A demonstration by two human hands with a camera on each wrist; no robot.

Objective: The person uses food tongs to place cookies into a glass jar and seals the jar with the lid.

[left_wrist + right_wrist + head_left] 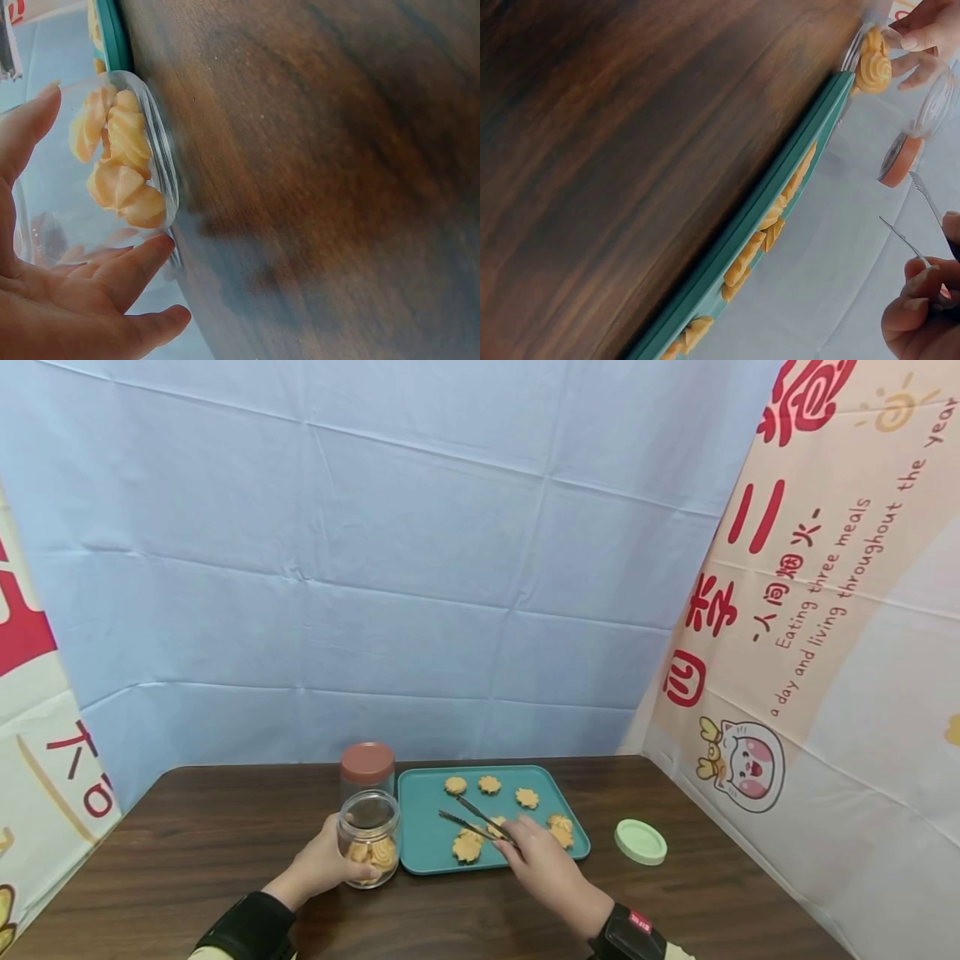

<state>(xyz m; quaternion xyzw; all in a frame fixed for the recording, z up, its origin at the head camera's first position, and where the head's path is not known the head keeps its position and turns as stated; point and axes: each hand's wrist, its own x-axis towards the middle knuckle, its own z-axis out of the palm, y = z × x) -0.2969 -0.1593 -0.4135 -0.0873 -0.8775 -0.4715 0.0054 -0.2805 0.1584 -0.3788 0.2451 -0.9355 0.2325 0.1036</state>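
My left hand [321, 862] holds a clear jar [369, 827] upright on the table, thumb on the near side and fingers around the back. Several swirl cookies [127, 157] lie in the bottom of that jar, whose top has no lid on it. In my right hand [546, 867] is a pair of dark metal tongs [483, 817], gripped near its rear end. The tong arms are spread apart over the teal tray [420, 839], with nothing between their tips in the right wrist view. Several flower-shaped cookies [527, 797] lie spread on the tray.
Behind the held jar stands a second clear jar with a reddish-brown lid [368, 762]. A pale green round lid [641, 842] lies right of the tray on the dark wooden table [247, 814]. Light blue cloth [420, 635] hangs behind; printed cloth hangs at both sides.
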